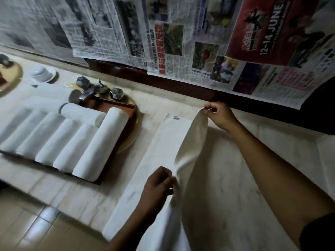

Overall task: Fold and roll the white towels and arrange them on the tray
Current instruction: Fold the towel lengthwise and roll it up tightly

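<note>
Marble vanity counter (59,189) runs across the view, with newspaper sheets (168,42) hung over the wall behind it. At far left a white dish (41,73) stands near the wall, and a faucet (88,93) with two faceted handles stands just behind the wooden tray (116,104).

On that tray lie the rolled towels (72,147), side by side with their long axes pointing toward the wall. I count five or six, since the leftmost ones blur together at the frame's edge. One crosswise roll (81,113) lies behind the row.

Right of the tray, and apart from it, one flat towel (159,151) lies on the counter as a long strip. Its long axis runs from the near edge toward the wall.

The left hand (159,182) pinches the towel's raised edge at the near end, and the right hand (219,116) pinches the far corner close to the wall. That long side hangs lifted between them.

The flat half lies to the left of both hands, so the fold probably carries the lifted edge leftward over it, with both ends kept level. The tray is on the left hand's side — the nearer one for placing the finished roll.
</note>
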The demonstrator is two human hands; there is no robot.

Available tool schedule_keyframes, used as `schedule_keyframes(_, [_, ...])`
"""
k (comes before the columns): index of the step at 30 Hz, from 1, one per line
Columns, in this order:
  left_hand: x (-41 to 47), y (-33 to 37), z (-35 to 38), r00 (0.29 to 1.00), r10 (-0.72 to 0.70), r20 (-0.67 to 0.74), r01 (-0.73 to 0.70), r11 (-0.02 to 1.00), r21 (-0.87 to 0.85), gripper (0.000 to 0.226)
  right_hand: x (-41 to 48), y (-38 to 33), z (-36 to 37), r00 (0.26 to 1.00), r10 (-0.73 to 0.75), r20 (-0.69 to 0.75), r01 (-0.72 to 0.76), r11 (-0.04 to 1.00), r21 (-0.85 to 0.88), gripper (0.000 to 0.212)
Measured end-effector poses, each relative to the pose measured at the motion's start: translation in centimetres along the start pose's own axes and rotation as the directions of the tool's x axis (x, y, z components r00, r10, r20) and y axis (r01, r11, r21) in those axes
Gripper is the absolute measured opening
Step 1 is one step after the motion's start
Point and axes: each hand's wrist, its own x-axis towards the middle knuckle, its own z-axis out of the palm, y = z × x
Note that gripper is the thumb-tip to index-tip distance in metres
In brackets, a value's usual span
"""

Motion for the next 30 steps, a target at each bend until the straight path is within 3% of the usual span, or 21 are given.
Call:
schedule_keyframes(2, [0.8, 0.0, -2.2, 0.998, -0.067, -0.009, 0.066, 0.992, -0.111, 0.013, 1.7, -1.2, 2.5, 0.999, -0.021, 0.025, 0.022, 0.999, -0.041, 0.003])
schedule_keyframes(6, [2.6, -0.3, -5.9, 0.987, -0.161, -0.008, 0.158, 0.974, -0.16, 0.017, 4.3, -2.6, 7.6, 0.996, -0.015, 0.083, 0.029, 0.984, -0.174, 0.011])
schedule_keyframes(9, [4.6, -2.2, -8.1, 0.976, -0.198, -0.092, 0.198, 0.98, -0.01, 0.018, 5.2, -2.9, 11.2, 0.992, 0.057, 0.113, -0.029, 0.971, -0.236, 0.011])
schedule_keyframes(13, [6.7, -3.2, -10.2, 0.987, -0.092, -0.13, 0.124, 0.958, 0.26, 0.014, 5.8, -1.9, 15.0, 0.986, 0.158, 0.059, -0.128, 0.928, -0.351, 0.021])
schedule_keyframes(18, [7.0, -2.3, -10.9, 0.962, -0.266, 0.054, 0.27, 0.959, -0.087, 0.014, 6.0, -1.0, 16.2, 0.993, 0.118, -0.012, -0.114, 0.921, -0.372, 0.023])
schedule_keyframes(23, [6.6, -2.3, -12.3, 0.971, -0.231, 0.057, 0.236, 0.965, -0.117, 0.013, 5.8, -1.3, 16.5, 0.997, 0.076, -0.014, -0.077, 0.938, -0.339, 0.025])
schedule_keyframes(26, [7.2, -3.7, -12.8, 0.983, -0.175, -0.06, 0.18, 0.981, 0.077, 0.013, 5.6, -1.1, 17.1, 0.999, 0.044, -0.016, -0.046, 0.936, -0.349, 0.026])
schedule_keyframes(30, [7.6, -4.9, -13.2, 0.982, -0.044, -0.184, 0.116, 0.906, 0.406, 0.015, 5.0, -0.3, 18.0, 0.995, 0.031, -0.094, -0.06, 0.943, -0.327, 0.032])
